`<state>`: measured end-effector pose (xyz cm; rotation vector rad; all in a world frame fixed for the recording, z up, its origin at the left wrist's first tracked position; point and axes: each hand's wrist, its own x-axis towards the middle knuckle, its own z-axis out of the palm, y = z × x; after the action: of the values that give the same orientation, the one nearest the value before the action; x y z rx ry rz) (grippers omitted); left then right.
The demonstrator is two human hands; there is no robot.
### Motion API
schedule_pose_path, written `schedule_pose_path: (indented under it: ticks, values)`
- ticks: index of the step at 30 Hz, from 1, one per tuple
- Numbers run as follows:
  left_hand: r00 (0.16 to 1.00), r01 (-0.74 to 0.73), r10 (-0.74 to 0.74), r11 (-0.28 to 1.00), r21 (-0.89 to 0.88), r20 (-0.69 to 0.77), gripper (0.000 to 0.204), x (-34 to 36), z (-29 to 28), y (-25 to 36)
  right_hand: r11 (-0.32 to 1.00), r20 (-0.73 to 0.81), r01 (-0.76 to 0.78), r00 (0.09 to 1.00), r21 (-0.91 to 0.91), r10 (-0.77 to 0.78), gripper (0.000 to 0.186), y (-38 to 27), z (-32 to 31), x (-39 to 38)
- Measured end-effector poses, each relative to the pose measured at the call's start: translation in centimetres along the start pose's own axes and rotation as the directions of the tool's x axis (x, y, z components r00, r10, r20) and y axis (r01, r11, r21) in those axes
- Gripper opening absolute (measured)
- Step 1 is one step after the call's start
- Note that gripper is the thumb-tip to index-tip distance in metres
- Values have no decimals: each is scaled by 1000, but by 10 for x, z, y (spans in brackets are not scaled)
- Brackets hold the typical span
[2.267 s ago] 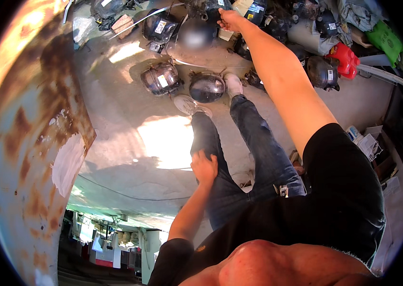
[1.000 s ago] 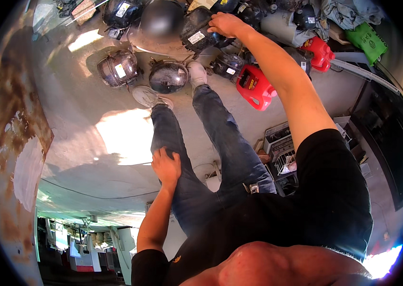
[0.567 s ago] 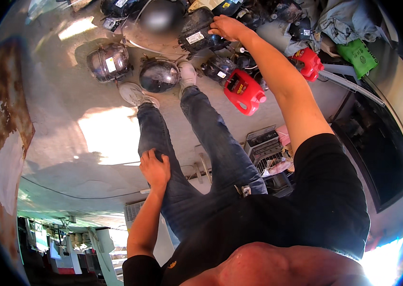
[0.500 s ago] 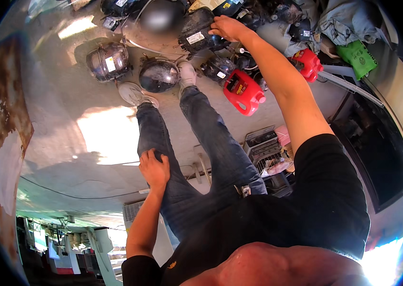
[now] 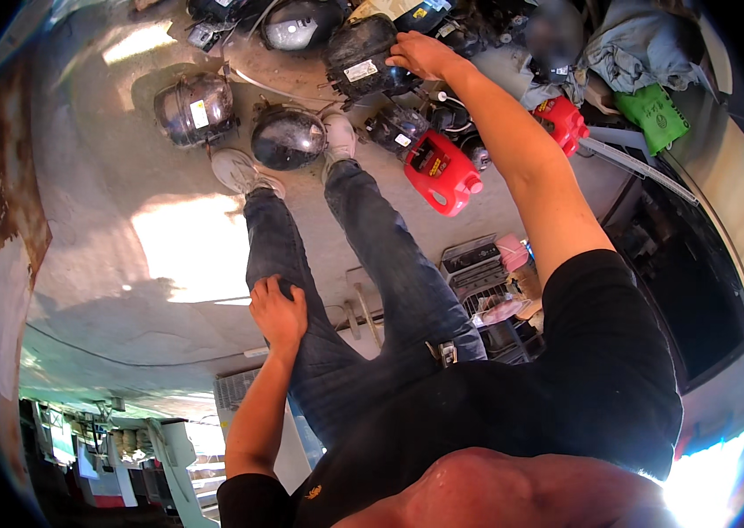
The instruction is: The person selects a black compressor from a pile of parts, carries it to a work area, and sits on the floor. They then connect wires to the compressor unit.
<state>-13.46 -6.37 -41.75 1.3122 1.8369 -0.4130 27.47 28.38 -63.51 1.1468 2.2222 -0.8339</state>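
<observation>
My right hand [image 5: 420, 55] reaches far forward, its fingers hooked on the right end of a black compressor [image 5: 356, 44] with a white label. What the fingertips grip there is partly hidden. My left hand [image 5: 278, 312] lies on my left leg just above the knee, holding nothing, fingers loosely spread. Just ahead of my shoes sits a rounded, glossy black compressor [image 5: 287, 139]. Left of it stands another dark compressor [image 5: 187, 110] with a label. A smaller black compressor [image 5: 394, 126] is below the one my right hand touches.
A red plastic jug [image 5: 444, 176] lies right of my feet, and a second red jug [image 5: 560, 123] is farther right. More compressors crowd the far side. Near a grey cloth [image 5: 645, 48] is a green bag [image 5: 654, 117]. A rusty panel [image 5: 2, 229] edges the left.
The view has shifted slightly, moving most things a little to the left. My right hand stays at the same compressor, and my left hand still rests on my leg.
</observation>
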Motion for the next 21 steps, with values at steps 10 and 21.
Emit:
schedule_pose_path:
  ticks: [10,21]
  values:
    - [1000,15,-15,1000,-25,-3,37,1,-2,1,999,69,-22,997,-26,24,38,-3,-9,2]
    - [999,28,-29,998,-60,-27,34,2,-3,-4,998,110,-37,993,-52,43,37,-7,-14,3]
